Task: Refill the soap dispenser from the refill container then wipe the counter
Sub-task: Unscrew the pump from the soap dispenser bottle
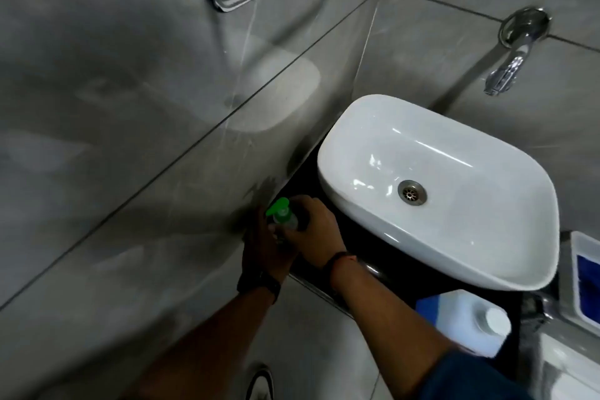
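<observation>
Black counter — basin, jug, dispenser

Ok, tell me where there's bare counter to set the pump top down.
Little. A dark strip of counter shows between the sink and the front edge, right of the right hand. The wall corner is crowded by both hands and the soap dispenser; the refill container fills the near end.

the white oval ceramic basin is taking up most of the narrow black counter, leaving only a thin strip between its rim and the grey tiled wall. the clear soap bottle with a green pump is standing in that strip, and the left hand and right hand are filling what remains. the white plastic refill jug is blocking the counter's near end. the chrome wall tap is overhanging the basin's far side.
</observation>
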### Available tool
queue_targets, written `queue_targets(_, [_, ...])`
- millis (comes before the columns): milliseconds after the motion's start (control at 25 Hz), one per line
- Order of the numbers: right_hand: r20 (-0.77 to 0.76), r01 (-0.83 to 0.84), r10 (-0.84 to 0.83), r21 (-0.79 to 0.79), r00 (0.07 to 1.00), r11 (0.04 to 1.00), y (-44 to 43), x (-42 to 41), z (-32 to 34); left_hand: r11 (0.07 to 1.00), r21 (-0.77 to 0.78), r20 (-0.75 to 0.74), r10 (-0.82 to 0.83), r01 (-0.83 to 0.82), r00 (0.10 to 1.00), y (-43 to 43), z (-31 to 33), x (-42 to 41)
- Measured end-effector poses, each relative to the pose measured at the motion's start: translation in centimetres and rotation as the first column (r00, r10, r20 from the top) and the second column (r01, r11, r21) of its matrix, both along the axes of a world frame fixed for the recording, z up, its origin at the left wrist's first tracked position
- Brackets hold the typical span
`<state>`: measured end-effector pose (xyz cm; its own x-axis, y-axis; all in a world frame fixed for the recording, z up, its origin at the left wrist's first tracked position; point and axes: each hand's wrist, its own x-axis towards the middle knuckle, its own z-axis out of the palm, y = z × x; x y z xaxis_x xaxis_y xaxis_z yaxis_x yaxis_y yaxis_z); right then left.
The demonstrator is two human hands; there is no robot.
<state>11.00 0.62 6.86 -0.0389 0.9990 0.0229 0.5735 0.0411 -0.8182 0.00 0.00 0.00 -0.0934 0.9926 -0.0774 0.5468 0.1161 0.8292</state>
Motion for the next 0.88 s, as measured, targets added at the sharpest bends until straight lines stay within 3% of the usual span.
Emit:
queue_targets(120, [0.000,0.087,-0.087,0.031,0.996,0.996,0.0,-0.6,0.0,0.994,0.029,0.054,0.102,-0.104,0.993,0.2,-0.4,0.7])
queue_targets(280, [0.041,0.108,-0.112,0.090,0.993,0.990,-0.3,0.2,0.8,0.996,0.025,-0.037,-0.085,0.086,0.996,0.4,0.5,1.9])
queue_targets(400, [0.064,0.115,-0.125,0.133,0.990,0.984,-0.6,1.4,1.8,0.986,0.164,0.107,-0.054,0.036,0.993,0.3,2.3,2.9])
queue_targets(560, [-0.065,0.019,-0.012,0.104,0.998,0.994,-1.1,3.3,3.1,0.962,0.269,-0.027,-0.050,0.056,0.998,-0.5,4.3,3.3])
queue_targets(680, [-0.138,0.121,-0.106,0.104,0.985,0.987,-1.8,3.7,3.7,0.945,0.311,-0.190,-0.043,0.102,0.981,-0.9,5.2,3.9])
queue_targets(760, [-0.164,0.247,-0.227,0.111,0.960,0.963,-2.1,3.8,3.9,0.964,0.254,-0.137,-0.048,0.082,0.989,-0.8,5.8,4.3])
queue_targets(880, [-0.279,0.270,-0.223,0.142,0.934,0.952,-2.8,3.8,4.3,0.984,0.177,-0.073,-0.024,0.037,0.997,-0.7,6.3,4.5])
